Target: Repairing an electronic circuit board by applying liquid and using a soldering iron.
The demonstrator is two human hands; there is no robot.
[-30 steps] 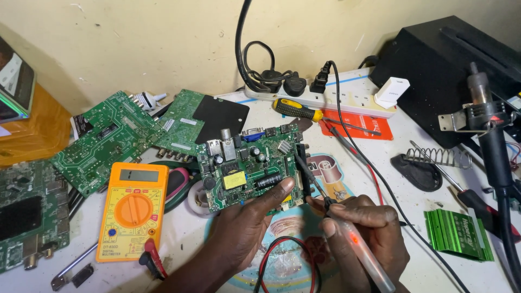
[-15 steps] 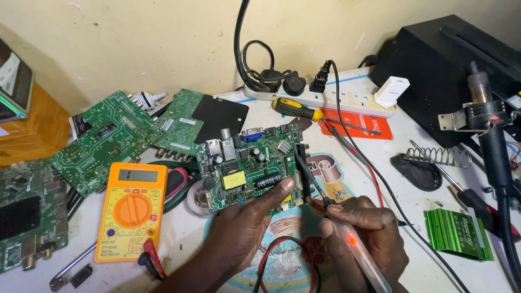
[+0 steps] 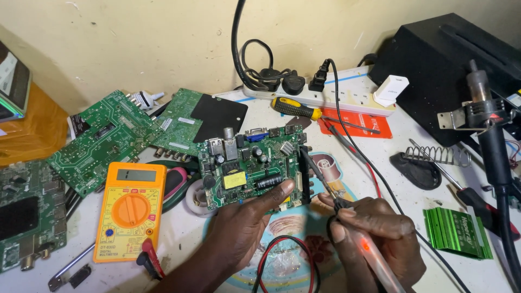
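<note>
Four green circuit boards lie on the tabletop (image 3: 380,135), listed here from largest to smallest.

The far-left board (image 3: 24,217) sits at 9 o'clock, partly cut off by the frame. The long board (image 3: 100,142) is at 10 o'clock. The board under a black plate (image 3: 187,119) is at 11 o'clock. The centre board (image 3: 249,165), thick with parts, is propped at the middle.

The centre board looks light, stiff and fragile. I judge it best gripped by its bare edges, clear of the components and solder points.

- One orange multimeter (image 3: 129,210), at 8 o'clock.
- One white power strip (image 3: 336,95), at 12 o'clock.
- One stack of green heat sinks (image 3: 457,232), at 4 o'clock.
- One yellow-handled screwdriver (image 3: 297,109), at 12 o'clock.
- One slim probe (image 3: 325,190), its tip towards the centre board's right edge.

The left hand (image 3: 247,225) grips the centre board's near edge, thumb on top. The right hand (image 3: 374,236) is closed around the probe.
</note>
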